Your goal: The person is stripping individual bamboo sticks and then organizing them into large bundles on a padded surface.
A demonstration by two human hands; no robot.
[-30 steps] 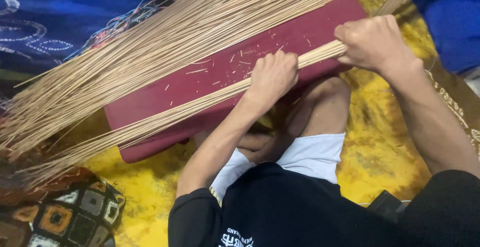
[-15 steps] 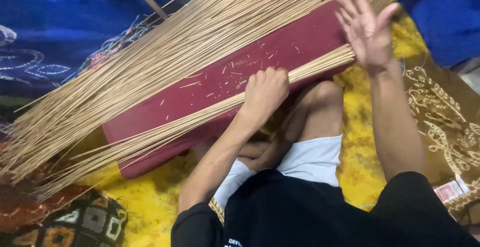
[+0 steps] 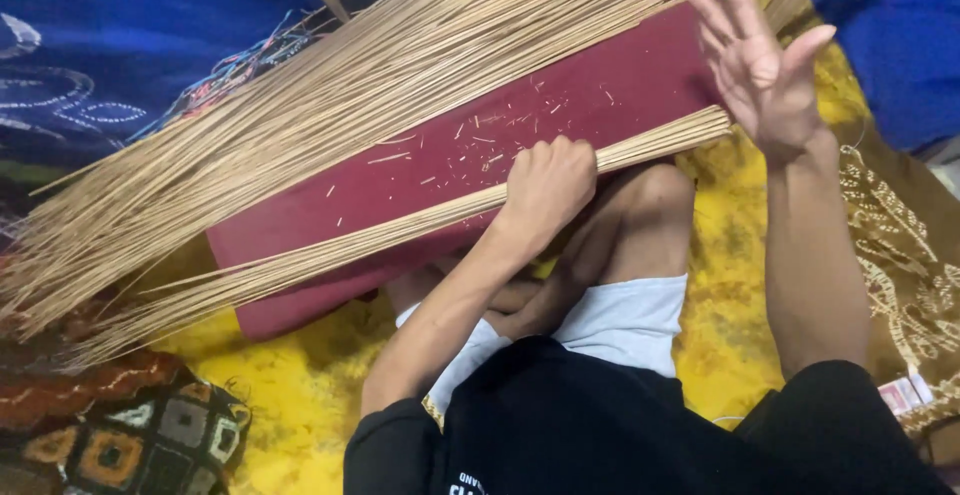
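The stick pile (image 3: 330,125) runs off the left and top edges.

Left hand (image 3: 548,183) curling into a fist, knuckles up, forearm stretching forward and bent at the elbow. Right hand (image 3: 757,60) lifting open, palm facing left, fingers (image 3: 722,0) spreading and pointing up, thumb sticking out, forearm rising nearly straight from the shoulder.

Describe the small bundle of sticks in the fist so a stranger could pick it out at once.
Start at the dark red board lying across the yellow cloth. Along its near edge runs a slim bundle of tan sticks, clenched by the left hand. Unlike the broad loose pile of sticks spread along the board's far edge, it is narrow, tight and gripped.
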